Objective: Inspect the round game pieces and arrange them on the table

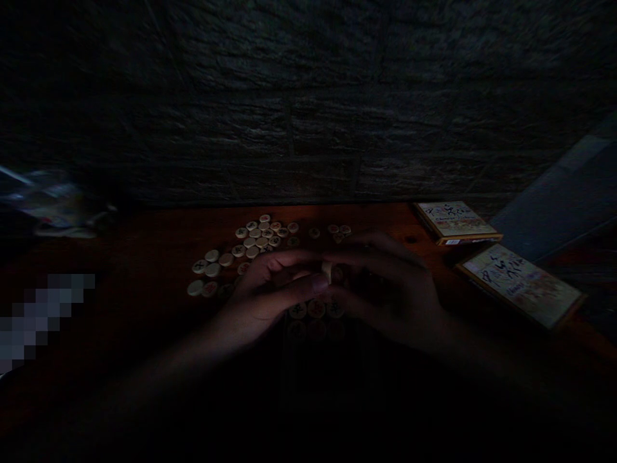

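Observation:
A round wooden Chinese chess piece [326,271] is held on edge between my two hands, above the table. My left hand [270,286] pinches it between thumb and fingers. From the other side, my right hand [395,283] curls in with its fingertips against the same piece. Beneath the hands, several Chinese chess pieces [317,308] with black or red characters lie in short rows, partly hidden and dark. Beyond my left hand spreads a loose group of Chinese chess pieces [252,242], some showing characters and some blank faces.
Two flat Chinese chess boxes, one farther back [453,218] and one nearer [523,283], lie on the right of the wooden table [159,251]. A stone-block wall [308,128] rises behind. A blurred clear plastic item [48,199] sits at the left. The foreground is very dark.

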{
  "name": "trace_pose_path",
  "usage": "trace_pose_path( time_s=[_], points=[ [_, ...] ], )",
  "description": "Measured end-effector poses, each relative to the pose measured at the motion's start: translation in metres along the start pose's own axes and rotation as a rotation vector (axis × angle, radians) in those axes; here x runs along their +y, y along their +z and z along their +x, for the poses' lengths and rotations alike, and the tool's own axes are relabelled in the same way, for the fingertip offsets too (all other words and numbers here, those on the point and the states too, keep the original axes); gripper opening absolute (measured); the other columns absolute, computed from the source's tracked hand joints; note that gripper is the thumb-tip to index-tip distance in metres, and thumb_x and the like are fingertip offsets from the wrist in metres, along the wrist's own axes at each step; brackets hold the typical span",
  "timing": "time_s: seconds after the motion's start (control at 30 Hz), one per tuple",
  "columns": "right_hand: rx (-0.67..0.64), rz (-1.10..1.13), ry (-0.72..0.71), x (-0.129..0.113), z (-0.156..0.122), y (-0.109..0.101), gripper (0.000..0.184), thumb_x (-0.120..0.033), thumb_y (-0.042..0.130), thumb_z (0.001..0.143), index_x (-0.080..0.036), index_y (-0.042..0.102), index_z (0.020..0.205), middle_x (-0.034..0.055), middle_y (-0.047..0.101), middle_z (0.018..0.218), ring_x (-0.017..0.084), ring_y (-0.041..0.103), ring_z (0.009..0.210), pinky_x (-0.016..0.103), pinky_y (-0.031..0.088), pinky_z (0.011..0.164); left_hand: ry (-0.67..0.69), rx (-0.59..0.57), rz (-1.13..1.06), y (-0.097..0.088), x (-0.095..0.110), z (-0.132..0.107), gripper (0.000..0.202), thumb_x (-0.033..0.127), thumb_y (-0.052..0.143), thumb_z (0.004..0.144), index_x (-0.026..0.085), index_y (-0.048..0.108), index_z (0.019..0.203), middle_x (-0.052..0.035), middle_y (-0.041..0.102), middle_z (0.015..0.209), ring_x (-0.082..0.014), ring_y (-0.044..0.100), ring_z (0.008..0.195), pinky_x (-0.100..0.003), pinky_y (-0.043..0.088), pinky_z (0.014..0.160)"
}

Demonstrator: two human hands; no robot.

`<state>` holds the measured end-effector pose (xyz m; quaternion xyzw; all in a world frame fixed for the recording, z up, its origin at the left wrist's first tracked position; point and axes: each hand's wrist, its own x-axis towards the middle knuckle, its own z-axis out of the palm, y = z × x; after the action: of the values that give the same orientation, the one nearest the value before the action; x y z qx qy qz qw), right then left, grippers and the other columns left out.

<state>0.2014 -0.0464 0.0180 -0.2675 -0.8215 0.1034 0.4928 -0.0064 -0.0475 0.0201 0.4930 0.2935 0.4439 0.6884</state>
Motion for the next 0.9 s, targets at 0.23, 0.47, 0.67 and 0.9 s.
trace_pose_path(
  time_s=[0.23, 0.47, 0.67, 0.9],
  points=[
    [0.010, 0.010, -0.005, -0.0016, 0.0006, 0.0006, 0.036, -0.022, 0.082, 0.086, -0.016, 0.072, 0.120, 0.0086, 0.072, 0.116, 0.017, 0.069, 0.105, 0.028, 0.058, 0.091, -0.018, 0.000, 0.019, 0.0016, 0.0012, -0.0001, 0.021, 0.026, 0.082, 0.087, 0.022, 0.082, 0.108, -0.0043, 0.082, 0.097, -0.0139, 0.075, 0.084, -0.022, 0.060, 0.081],
    [-0.003, -0.014, -0.007, -0.0004, -0.0002, 0.0001, 0.037, -0.024, 0.083, 0.085, -0.018, 0.073, 0.121, 0.0082, 0.072, 0.114, 0.019, 0.069, 0.105, 0.029, 0.058, 0.088, 0.000, 0.022, 0.011, -0.0018, -0.0023, -0.0010, 0.022, 0.017, 0.083, 0.083, 0.021, 0.082, 0.105, -0.0045, 0.082, 0.102, -0.0152, 0.076, 0.091, -0.021, 0.059, 0.085],
    [0.012, 0.019, -0.001, -0.0010, -0.0006, 0.0010, 0.036, -0.024, 0.083, 0.085, -0.021, 0.072, 0.120, 0.0071, 0.073, 0.113, 0.019, 0.070, 0.102, 0.031, 0.060, 0.086, -0.024, 0.008, 0.009, 0.0016, 0.0016, -0.0008, 0.020, 0.021, 0.079, 0.088, 0.018, 0.081, 0.108, -0.0086, 0.081, 0.105, -0.0180, 0.076, 0.090, -0.025, 0.060, 0.084],
    [0.015, 0.009, -0.009, -0.0005, 0.0004, 0.0020, 0.039, -0.024, 0.084, 0.085, -0.020, 0.071, 0.122, 0.0083, 0.073, 0.117, 0.020, 0.070, 0.105, 0.033, 0.059, 0.090, -0.036, 0.046, 0.021, 0.0027, 0.0022, -0.0014, 0.020, 0.021, 0.083, 0.085, 0.019, 0.082, 0.105, -0.0075, 0.082, 0.102, -0.0173, 0.077, 0.090, -0.023, 0.060, 0.083]
  ],
)
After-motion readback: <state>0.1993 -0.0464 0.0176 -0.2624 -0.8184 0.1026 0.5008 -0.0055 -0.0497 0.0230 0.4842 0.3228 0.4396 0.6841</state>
